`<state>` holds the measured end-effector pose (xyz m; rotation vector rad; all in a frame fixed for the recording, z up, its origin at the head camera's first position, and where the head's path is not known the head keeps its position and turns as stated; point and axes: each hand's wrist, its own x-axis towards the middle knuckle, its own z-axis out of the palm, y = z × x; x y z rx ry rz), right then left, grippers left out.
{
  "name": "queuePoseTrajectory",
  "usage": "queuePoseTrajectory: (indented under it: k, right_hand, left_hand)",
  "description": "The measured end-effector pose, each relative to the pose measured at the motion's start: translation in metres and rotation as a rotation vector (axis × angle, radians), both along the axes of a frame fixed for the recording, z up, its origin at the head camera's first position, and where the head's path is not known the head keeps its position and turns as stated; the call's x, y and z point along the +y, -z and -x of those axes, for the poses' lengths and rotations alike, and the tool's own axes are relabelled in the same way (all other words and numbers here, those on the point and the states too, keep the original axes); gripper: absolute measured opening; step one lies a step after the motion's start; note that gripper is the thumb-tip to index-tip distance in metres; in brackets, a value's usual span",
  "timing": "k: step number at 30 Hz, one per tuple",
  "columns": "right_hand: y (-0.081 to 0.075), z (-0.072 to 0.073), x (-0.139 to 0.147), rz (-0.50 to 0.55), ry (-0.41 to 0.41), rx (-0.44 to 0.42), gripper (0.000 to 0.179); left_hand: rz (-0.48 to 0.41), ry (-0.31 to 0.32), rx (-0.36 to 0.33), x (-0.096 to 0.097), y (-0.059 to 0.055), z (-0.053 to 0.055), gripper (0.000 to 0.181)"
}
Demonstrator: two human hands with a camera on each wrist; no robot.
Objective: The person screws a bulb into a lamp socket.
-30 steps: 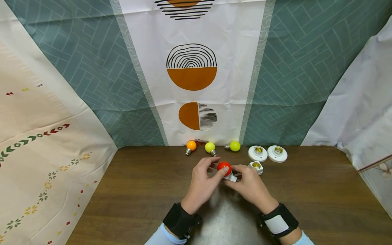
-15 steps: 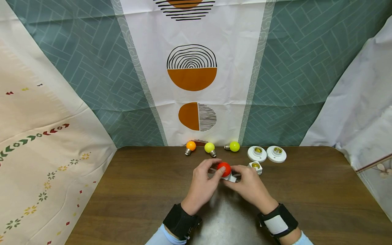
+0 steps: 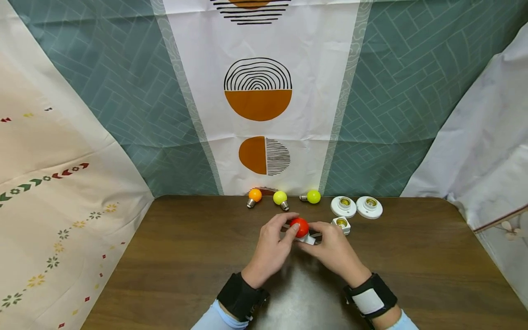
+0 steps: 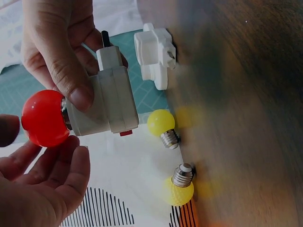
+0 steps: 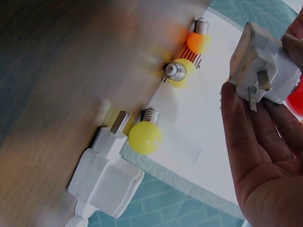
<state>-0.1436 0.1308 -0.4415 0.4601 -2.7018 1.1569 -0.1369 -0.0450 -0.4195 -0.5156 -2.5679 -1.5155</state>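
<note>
My left hand (image 3: 270,250) has its thumb and fingers around a round red light bulb (image 3: 300,227). The bulb's metal base sits partly inside a white plug-in lamp socket (image 4: 106,101). My right hand (image 3: 333,250) grips that socket, thumb on one side and fingers on the other. In the right wrist view, metal prongs (image 5: 263,81) stick out of the socket's end. A small red part (image 4: 126,133) shows on the socket's side in the left wrist view. Bulb and socket are held above the table, tilted.
An orange bulb (image 3: 255,195) and two yellow bulbs, one left (image 3: 280,198) and one right (image 3: 313,196), lie along the table's back edge. Two round white lamp holders (image 3: 343,206) and another white plug-in socket (image 3: 341,225) stand to the right. Patterned cloth hangs behind.
My left thumb has slid slightly leftward over the red bulb. The right hand keeps its grip on the socket. The whole head view has shifted a little.
</note>
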Motion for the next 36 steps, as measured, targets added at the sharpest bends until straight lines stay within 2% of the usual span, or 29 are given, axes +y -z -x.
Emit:
queuePoseTrajectory:
  k: [8,14,29,36]
  right_hand:
    - [-0.0002,0.0012,-0.0007,0.010,0.011,-0.006,0.033]
    - [0.0005,0.0016,-0.0009,0.000,-0.007,-0.015,0.033]
    - [-0.0002,0.0016,-0.0004,0.019,-0.007,-0.023,0.034]
    - [0.0007,0.0002,0.0004,0.016,-0.006,-0.009,0.037]
  left_hand:
    - [-0.042,-0.057,0.005,0.0015,-0.0007,0.0016,0.037]
    - [-0.048,-0.083,0.012,0.0028,-0.0012,0.0010,0.032]
    - [-0.036,-0.051,0.030,0.0050,-0.0022,0.0023,0.025]
    - [-0.019,-0.017,0.002,0.0054,-0.0025,0.0024,0.024]
